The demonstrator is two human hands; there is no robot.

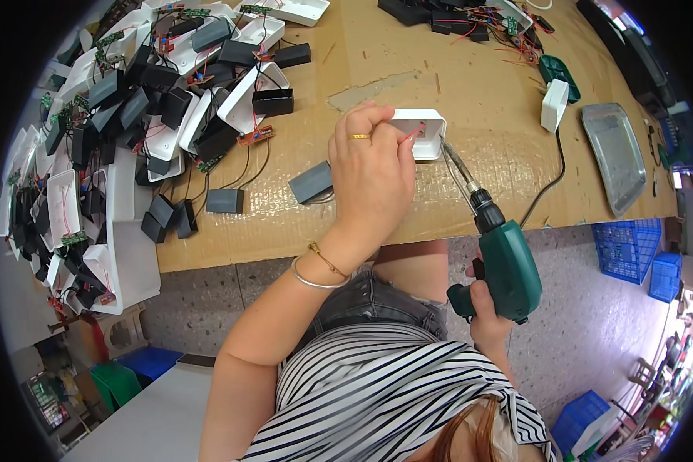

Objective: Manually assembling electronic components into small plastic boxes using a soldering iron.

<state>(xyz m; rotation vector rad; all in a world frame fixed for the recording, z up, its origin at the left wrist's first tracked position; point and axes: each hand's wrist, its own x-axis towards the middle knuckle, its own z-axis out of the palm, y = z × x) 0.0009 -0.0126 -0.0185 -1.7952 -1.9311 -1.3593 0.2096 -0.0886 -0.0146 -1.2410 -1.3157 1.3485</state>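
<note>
My left hand (373, 165) is closed on a white plastic casing (427, 115) above the cardboard. The casing's hollow inside shows, with a thin red wire (413, 135) by my fingertips. My right hand (487, 312) grips the handle of a green soldering gun (510, 266). Its metal tip (448, 150) reaches up to the casing's right side; whether it touches I cannot tell. A dark grey box (309, 183) lies just left of my left hand, partly hidden by it.
Piled at the left are white casings (61, 204), black boxes and small circuit boards (256, 135) with wires. More black parts (458, 25) lie at the far edge. On the right stand a white block (554, 105) with a black cord, a green holder (558, 75) and a metal tray (614, 154).
</note>
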